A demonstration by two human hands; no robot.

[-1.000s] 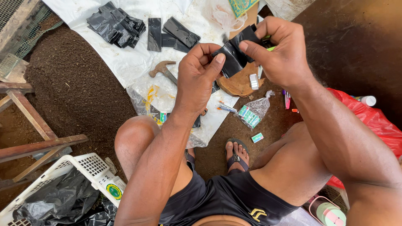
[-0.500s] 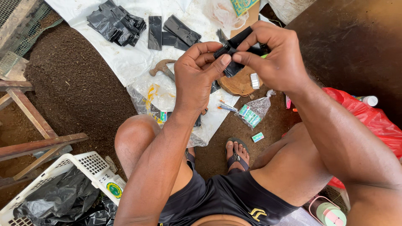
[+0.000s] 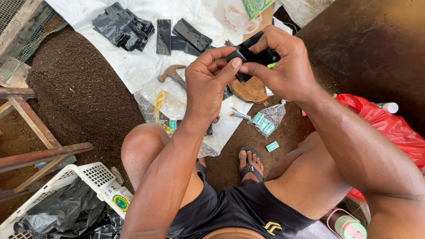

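On the white plastic ground sheet (image 3: 133, 66) lay a heap of flat black plastic bags (image 3: 121, 27). Above it, the left hand (image 3: 206, 86) and right hand (image 3: 283, 66) both pinched one small black plastic bag (image 3: 252, 55) at chest height, apparently working its mouth open; parting the layers would call for fingertip rubbing.

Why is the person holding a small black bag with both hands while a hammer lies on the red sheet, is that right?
Not quite. Both hands, left hand and right hand, do hold the small black bag, but the hammer lies on the white sheet, not a red one. The head view shows it.
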